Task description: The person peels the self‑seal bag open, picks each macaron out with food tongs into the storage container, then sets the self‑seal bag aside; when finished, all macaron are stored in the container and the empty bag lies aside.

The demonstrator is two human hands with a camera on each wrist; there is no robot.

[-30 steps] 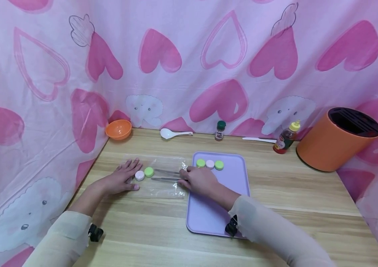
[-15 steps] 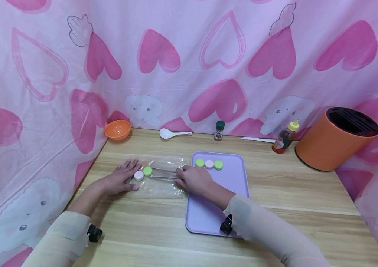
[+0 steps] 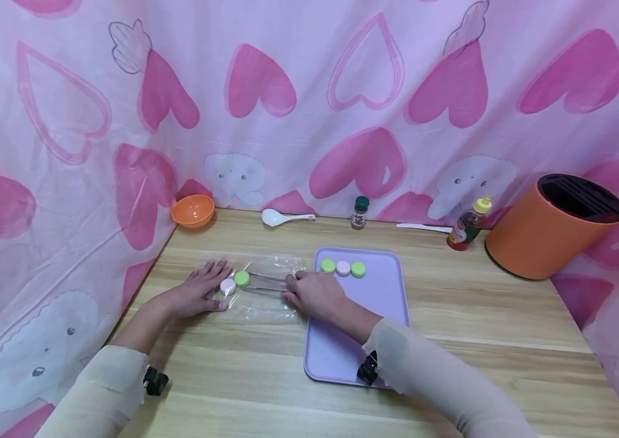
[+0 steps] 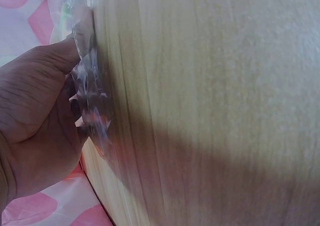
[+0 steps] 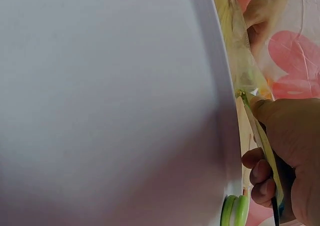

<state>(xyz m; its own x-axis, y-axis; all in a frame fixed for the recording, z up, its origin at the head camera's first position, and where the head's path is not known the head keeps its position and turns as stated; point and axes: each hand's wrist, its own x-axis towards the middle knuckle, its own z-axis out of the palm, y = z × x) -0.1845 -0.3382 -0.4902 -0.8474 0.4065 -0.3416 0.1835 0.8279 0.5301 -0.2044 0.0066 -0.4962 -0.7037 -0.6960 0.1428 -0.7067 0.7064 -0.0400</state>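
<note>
My left hand rests with spread fingers on the left end of a clear plastic bag. Beside its fingertips a pink macaron and a green macaron sit side by side at the bag. My right hand grips slim metal tongs, whose two arms point left and reach the green macaron at its right side. Contact at the tips is too small to tell. The right wrist view shows the fingers curled round the tongs. In the left wrist view the thumb lies against the crinkled bag.
A purple tray lies under my right forearm, with two green macarons and a pink one. Along the back stand an orange bowl, white spoon, spice jar, white knife, sauce bottle and orange knife block.
My right hand has moved a little left, bringing the tongs up to the green macaron, and their arms have drawn closer together. The left hand has stayed in place.
</note>
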